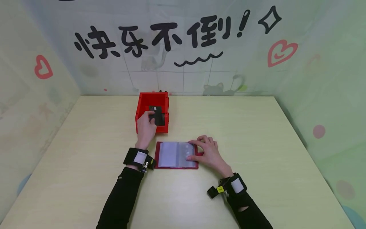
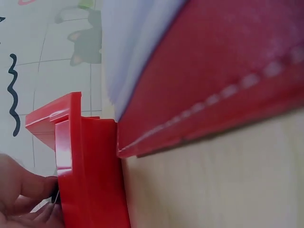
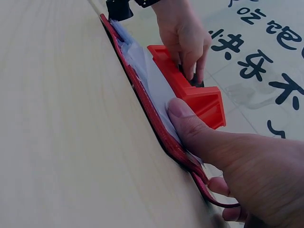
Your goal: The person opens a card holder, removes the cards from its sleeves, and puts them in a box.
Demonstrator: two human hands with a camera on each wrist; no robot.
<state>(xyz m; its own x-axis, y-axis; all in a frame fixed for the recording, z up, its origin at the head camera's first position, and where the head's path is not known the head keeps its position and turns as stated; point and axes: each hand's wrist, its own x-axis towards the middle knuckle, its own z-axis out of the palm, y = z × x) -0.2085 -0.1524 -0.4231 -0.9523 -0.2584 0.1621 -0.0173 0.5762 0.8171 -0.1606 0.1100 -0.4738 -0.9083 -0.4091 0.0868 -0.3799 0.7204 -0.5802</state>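
A red plastic bin point(image 1: 145, 99) stands at the back of the table with several black cards point(image 1: 159, 120) inside. My left hand point(image 1: 146, 128) reaches over its near left side, thumb and fingers pinching a black card at its edge; in the left wrist view the bin wall partly hides this card. In front of the bin lies an open card holder point(image 1: 168, 156), with a dark red cover and clear plastic sleeves. My right hand point(image 3: 256, 166) grips its right edge, thumb point(image 3: 183, 114) on the sleeves and other fingers at the cover's edge and strap.
The pale wooden table point(image 1: 271, 133) runs back to a printed cloth backdrop point(image 1: 246, 73) with black lettering, which also closes in both sides. A black strap with a small camera sits on each wrist. The bin stands close to the holder's far left corner.
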